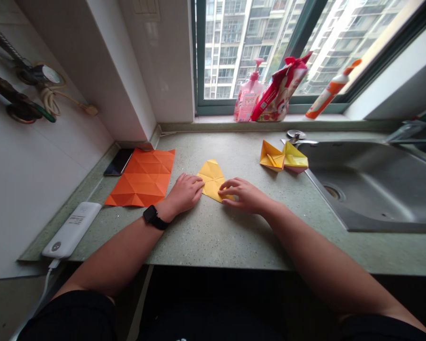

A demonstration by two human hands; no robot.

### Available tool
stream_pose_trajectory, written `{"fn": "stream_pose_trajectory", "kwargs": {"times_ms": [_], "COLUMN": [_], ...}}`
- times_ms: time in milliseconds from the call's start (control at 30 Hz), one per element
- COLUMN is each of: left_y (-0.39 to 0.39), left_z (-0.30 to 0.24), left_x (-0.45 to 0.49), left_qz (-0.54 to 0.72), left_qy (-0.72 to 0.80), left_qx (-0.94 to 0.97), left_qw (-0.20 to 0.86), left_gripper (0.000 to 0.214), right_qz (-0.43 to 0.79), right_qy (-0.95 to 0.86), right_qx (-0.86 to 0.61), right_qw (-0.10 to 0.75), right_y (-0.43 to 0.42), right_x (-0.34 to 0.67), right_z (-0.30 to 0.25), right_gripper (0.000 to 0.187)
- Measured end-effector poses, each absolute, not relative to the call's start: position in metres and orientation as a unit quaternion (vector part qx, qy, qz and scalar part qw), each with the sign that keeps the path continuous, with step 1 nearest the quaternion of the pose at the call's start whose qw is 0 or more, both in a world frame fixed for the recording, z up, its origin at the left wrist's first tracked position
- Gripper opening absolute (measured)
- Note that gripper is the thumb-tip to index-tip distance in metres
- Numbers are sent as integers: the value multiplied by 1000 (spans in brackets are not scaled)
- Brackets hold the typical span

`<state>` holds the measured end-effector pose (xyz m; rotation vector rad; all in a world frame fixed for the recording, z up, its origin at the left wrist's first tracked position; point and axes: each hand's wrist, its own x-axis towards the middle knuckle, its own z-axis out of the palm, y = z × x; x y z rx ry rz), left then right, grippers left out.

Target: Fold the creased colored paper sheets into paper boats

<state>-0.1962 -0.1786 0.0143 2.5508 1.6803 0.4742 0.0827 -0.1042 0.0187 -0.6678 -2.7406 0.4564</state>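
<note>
A folded piece of yellow origami paper [211, 179] with crossing creases lies on the counter between my hands. My left hand [187, 190], with a black watch on the wrist, holds the paper's left edge, its fingers together and bent. Over the lower right corner is my right hand [244, 195]; its fingertips touch the paper, with fingers and thumb spread apart. Part of that corner is hidden under the fingers. A creased orange sheet [142, 179] lies left of my left hand. To the right stand two joined folded paper pieces, one orange-yellow [271, 156] and one yellow [295, 157].
A dark phone [118, 162] lies beside the orange sheet. A white power bank [72, 229] with a cable sits at the counter's left edge. The steel sink [341, 220] is on the right. A pink pump bottle [247, 98], red bag [281, 90] and orange-white bottle [329, 94] stand on the windowsill.
</note>
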Motion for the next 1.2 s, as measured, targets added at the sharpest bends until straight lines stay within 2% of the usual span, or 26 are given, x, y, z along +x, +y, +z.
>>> {"fn": "stream_pose_trajectory", "kwargs": {"times_ms": [100,267,500,733,900,1000,1100,1200], "left_y": [-180,-183,-180,-180,-187,-192,-193,-193], "left_z": [14,12,9,6,15,21,25,25], "left_x": [-192,-188,-191,-191,-188,-187,-187,-187], "left_qz": [147,144,133,159,162,147,133,133], "left_qy": [563,587,564,517,499,488,482,472], "left_qx": [813,797,814,838,848,856,861,865], "left_qw": [14,1,44,70,82,88,99,106], "left_gripper": [32,35,38,47,42,36,46,38], "right_qz": [168,153,99,79,92,102,116,123], "right_qy": [-958,-965,-946,-945,-955,-957,-956,-955], "right_qx": [-191,-174,-235,-259,-233,-220,-215,-218], "right_qw": [132,122,201,181,161,160,159,161], "right_y": [-120,-139,-112,-94,-103,-108,-109,-108], "right_x": [72,56,75,94,82,76,74,76], "right_z": [19,10,7,7,6,6,6,6], "right_gripper": [22,51,58,55,51,46,37,30]}}
